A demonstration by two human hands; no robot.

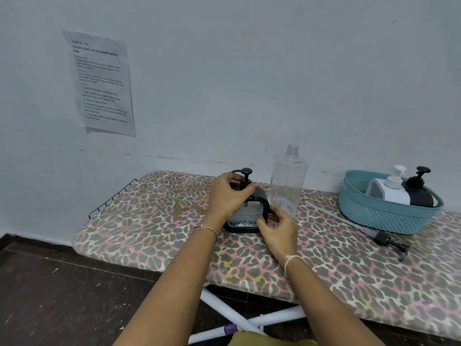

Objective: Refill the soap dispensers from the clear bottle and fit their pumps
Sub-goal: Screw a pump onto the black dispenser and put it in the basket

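Observation:
A dark dispenser [245,216] with a patterned front and a side handle stands on the board, its black pump [245,176] on top. My left hand [229,196] grips the pump's collar at the dispenser's neck. My right hand [277,229] holds the dispenser's lower right side by the handle. The clear bottle [288,181] stands uncapped and upright just behind and to the right, looking nearly empty. A loose black pump with a long tube [381,237] lies on the board to the right.
A teal basket [374,216] at the right holds a white dispenser [391,191] and a black dispenser [420,191], both with pumps. The leopard-print ironing board [162,221] stands against a wall, with a wire rack [112,198] at its left end. Dark floor lies below.

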